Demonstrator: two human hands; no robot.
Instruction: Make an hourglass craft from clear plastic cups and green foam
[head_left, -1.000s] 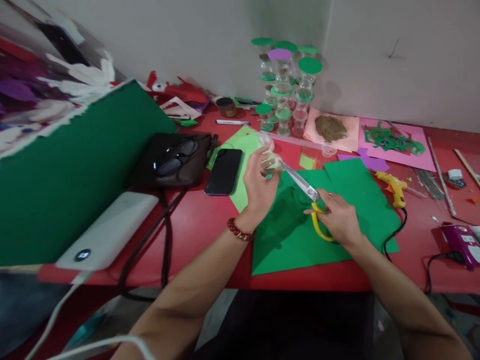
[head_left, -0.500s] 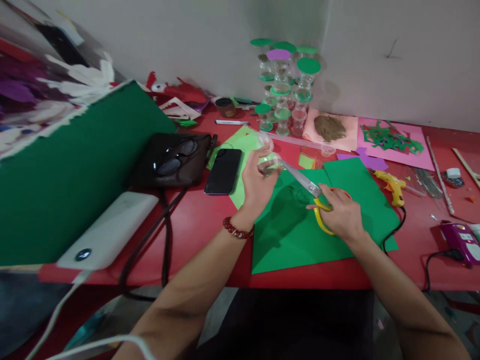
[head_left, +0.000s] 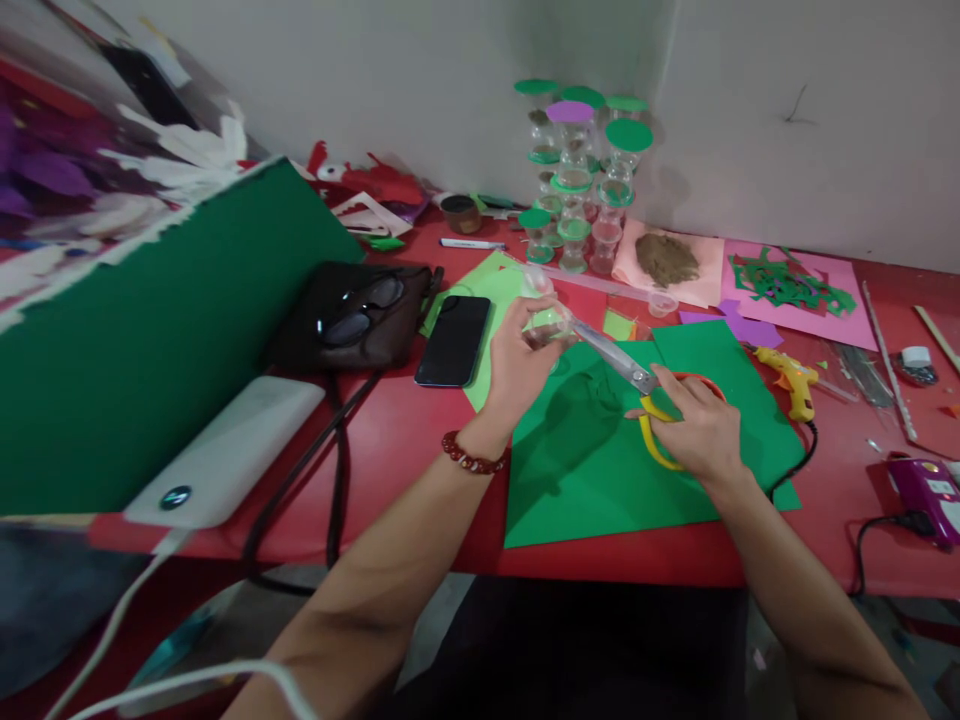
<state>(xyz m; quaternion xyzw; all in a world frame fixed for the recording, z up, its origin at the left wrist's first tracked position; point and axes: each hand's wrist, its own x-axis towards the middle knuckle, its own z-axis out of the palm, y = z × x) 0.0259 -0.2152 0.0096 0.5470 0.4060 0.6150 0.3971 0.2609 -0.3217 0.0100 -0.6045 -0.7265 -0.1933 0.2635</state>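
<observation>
My left hand (head_left: 525,358) is closed around a small clear plastic cup piece (head_left: 550,325), held above the table; its full shape is partly hidden by my fingers. In my right hand (head_left: 701,430) are scissors (head_left: 616,358) with yellow and orange handles, their blades pointing left so the tips meet the clear plastic. The blades look nearly closed. Below both hands lies a large green foam or paper sheet (head_left: 600,490), crossed by shadows. A light green sheet (head_left: 491,275) is partly under my left hand, beside a black phone (head_left: 454,340).
Stacked clear cups with green and purple discs (head_left: 574,180) stand at the back. A yellow glue gun (head_left: 791,380), brown powder (head_left: 667,260) and green scraps (head_left: 787,280) lie to the right. To the left are a dark bag (head_left: 300,330), a power bank (head_left: 232,450) and a green panel (head_left: 187,350).
My right hand and the scissors have shifted slightly right and down in the picture, with the view moving a little too. The blades stay at the clear plastic.
</observation>
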